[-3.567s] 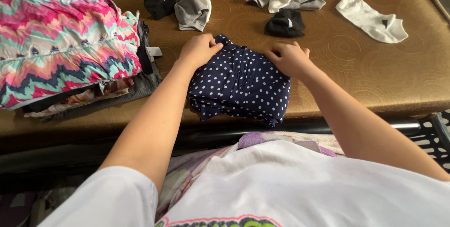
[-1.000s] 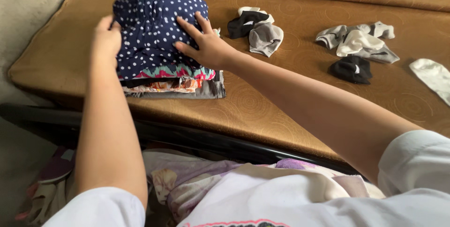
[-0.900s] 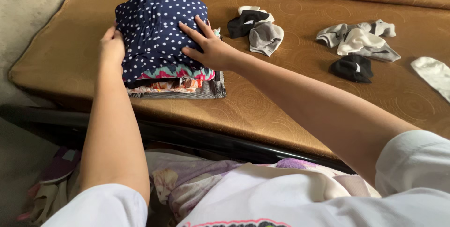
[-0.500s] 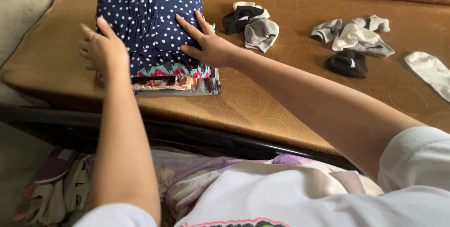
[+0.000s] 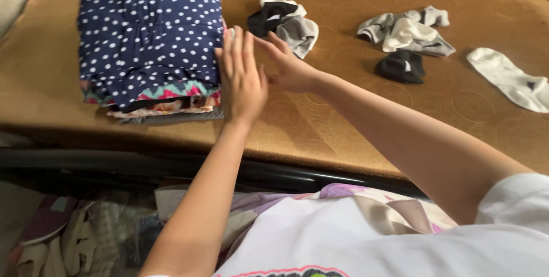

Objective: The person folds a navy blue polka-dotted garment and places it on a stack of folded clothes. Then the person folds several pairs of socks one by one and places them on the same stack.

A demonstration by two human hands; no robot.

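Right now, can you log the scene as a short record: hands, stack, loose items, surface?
left hand: open, flat against the stack's right side
right hand: open, beside the left hand, holding nothing
stack: folded clothes, navy polka-dot garment on top
loose items: black and grey socks, grey-white sock pile, black sock, white sock
surface: brown cushion

There is one camera only, worn on the person's head. It looks steeply down and forward over their white shirt onto the brown cushioned surface, close enough that the forearms fill the lower frame and the far edge gets cut off.
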